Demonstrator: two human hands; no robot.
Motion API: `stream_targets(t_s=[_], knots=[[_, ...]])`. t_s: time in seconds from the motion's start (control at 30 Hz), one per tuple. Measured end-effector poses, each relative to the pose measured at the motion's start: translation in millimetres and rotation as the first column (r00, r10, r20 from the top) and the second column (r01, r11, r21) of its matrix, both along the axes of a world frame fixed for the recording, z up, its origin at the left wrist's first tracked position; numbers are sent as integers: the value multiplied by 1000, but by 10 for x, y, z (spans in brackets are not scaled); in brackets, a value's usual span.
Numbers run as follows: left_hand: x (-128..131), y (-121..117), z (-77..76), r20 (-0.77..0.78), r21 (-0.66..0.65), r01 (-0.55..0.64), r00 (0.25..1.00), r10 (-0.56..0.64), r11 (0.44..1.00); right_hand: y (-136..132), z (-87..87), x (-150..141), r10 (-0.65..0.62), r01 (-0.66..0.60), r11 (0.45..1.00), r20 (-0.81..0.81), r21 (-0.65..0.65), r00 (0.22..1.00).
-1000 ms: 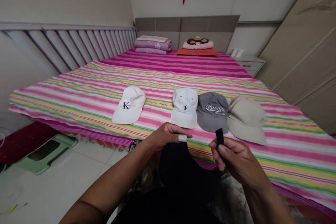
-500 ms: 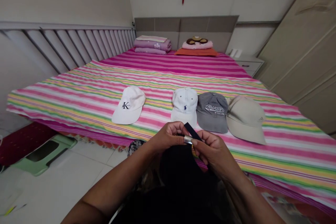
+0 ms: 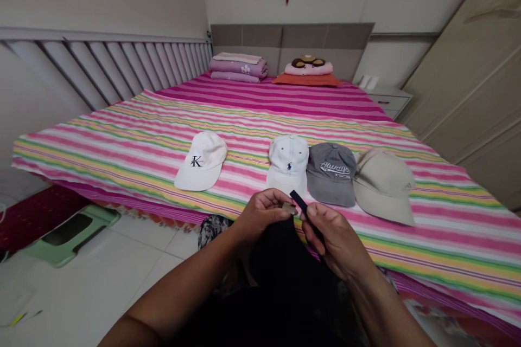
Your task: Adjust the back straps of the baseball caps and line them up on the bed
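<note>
At the striped bed [image 3: 122, 146], left fingers [image 3: 273, 194] pinch a clasp [image 3: 289, 208], right fingers [image 3: 320, 211] a black strap [image 3: 299, 202] (tip jutting beyond them).

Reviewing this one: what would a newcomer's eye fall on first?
Probably the brightly striped bedspread, with a white cap, a pale cap, a gray cap and a beige cap lying left to right across it. Nearer the viewer, at lower center, the left hand holds a metal piece and the right hand a black strap.
</note>
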State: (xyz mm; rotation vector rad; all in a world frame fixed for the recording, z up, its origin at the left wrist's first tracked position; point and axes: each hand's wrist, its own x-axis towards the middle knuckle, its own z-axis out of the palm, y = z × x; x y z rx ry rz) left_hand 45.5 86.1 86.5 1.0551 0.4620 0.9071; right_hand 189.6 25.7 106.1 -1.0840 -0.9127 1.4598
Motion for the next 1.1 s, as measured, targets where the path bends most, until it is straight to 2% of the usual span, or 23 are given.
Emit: stream_targets(t_s=[0.13, 0.43, 0.73, 0.97, 1.1], knots=[[1, 0, -37, 102, -162, 0, 995, 17, 987, -20, 2, 13, -60, 60, 998, -7, 13, 998], [20, -1, -52, 115, -236, -10, 993, 38, 972, -46, 16, 21, -66, 66, 998, -11, -20, 998], [12, 2, -73, 116, -204, 14, 993, 10, 979, -36, 11, -4, -51, 51, 998, -18, -36, 999], [6, 5, -60, 80, -152, -28, 996, 41, 988, -22, -19, 1, -24, 24, 998, -7, -55, 1000], [-13, 12, -68, 54, -118, -19, 998, 26, 993, -14, -44, 19, 13, -12, 1000, 30, -25, 999]])
